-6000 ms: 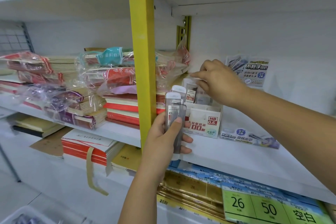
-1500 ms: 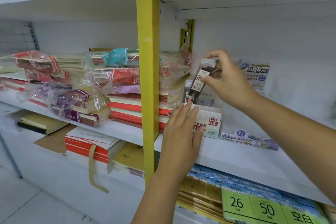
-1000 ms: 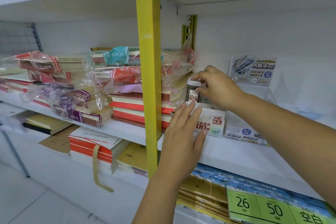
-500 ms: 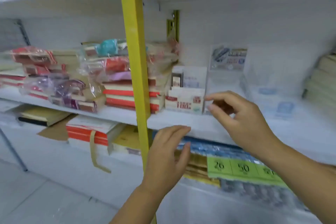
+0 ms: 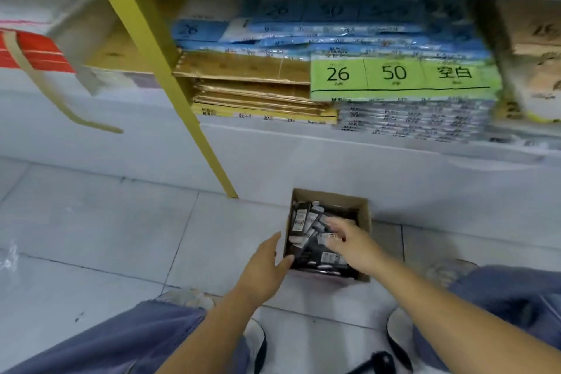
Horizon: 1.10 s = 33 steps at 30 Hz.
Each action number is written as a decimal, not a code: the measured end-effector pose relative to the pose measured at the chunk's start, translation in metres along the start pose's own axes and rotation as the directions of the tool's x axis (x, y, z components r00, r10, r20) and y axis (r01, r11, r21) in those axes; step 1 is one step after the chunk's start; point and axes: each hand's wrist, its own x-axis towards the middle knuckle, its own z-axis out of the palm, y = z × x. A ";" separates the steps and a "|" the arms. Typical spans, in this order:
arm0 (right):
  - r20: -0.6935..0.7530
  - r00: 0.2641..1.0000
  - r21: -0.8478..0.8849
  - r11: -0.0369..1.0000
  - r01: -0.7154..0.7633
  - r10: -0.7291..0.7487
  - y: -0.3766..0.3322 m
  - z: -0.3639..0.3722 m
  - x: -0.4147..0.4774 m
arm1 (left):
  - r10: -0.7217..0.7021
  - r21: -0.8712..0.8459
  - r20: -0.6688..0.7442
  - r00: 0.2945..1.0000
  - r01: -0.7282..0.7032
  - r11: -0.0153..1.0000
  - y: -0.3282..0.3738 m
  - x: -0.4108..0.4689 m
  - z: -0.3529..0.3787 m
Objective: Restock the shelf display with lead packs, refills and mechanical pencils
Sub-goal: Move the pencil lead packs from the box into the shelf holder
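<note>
A small open cardboard box (image 5: 362, 223) stands on the tiled floor below the shelf, filled with several dark lead packs (image 5: 303, 222) with white labels. My left hand (image 5: 267, 264) rests against the box's left wall, thumb at its rim, fingers apart. My right hand (image 5: 349, 241) reaches into the box over the packs with fingers spread; whether they touch a pack is unclear. The shelf display box is out of view above.
A slanted yellow upright (image 5: 170, 82) meets the floor left of the box. The lowest shelf holds brown paper packs (image 5: 243, 70), blue packs and a green label (image 5: 400, 76) reading 26 and 50. A red bundle (image 5: 30, 51) lies at left. My knees and shoes fill the bottom.
The right hand put a lead pack into the display box on the shelf. Both hands then dropped, and the view swung down to the floor box.
</note>
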 end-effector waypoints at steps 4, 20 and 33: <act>0.002 0.999 0.043 0.999 -0.032 0.032 0.002 0.016 0.032 | -0.059 -0.133 0.026 0.998 0.062 0.989 -0.011 0.011 0.005; -0.170 0.975 0.504 0.863 -0.040 0.145 -0.009 0.060 0.069 | 0.021 -0.203 0.035 0.999 -0.013 0.979 -0.007 0.007 -0.002; 0.058 0.989 0.657 0.741 -0.143 0.139 -0.010 0.036 0.058 | -0.020 -0.294 0.059 0.998 0.037 0.955 0.006 0.007 -0.008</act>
